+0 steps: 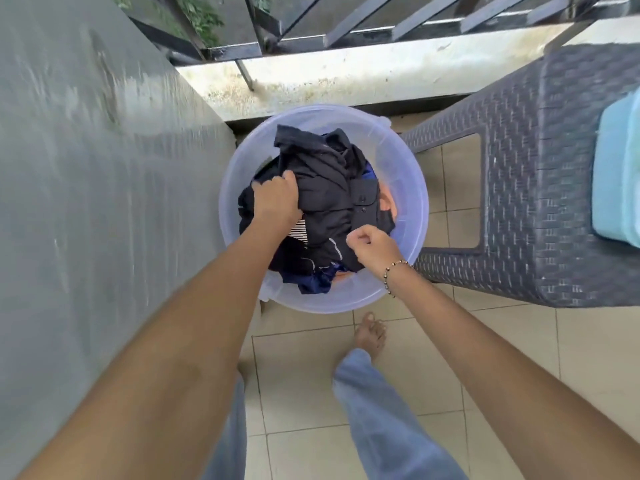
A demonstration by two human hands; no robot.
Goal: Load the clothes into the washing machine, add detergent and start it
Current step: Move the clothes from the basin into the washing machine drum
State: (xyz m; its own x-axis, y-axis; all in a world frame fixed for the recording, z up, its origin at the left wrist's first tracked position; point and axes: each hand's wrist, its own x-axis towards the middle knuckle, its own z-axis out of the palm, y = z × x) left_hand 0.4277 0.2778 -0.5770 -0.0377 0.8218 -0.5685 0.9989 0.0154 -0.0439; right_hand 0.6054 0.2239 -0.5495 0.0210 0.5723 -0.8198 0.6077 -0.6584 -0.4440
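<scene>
A round translucent plastic basin (408,188) stands on the tiled floor and holds a heap of dark clothes (329,188). The top piece is a black garment with buttons; a striped piece and a blue piece peek out below it. My left hand (275,199) is closed on the dark cloth at the left of the heap. My right hand (372,249), with a bead bracelet on the wrist, is curled at the heap's near right edge and pinches the dark fabric there. No washing machine or detergent can be identified.
A large grey surface (104,168) fills the left side, close to the basin. A dark woven plastic table (540,188) stands to the right with a light blue container (620,174) on it. A ledge and metal railing (346,32) lie beyond. My bare foot (370,334) rests on beige tiles.
</scene>
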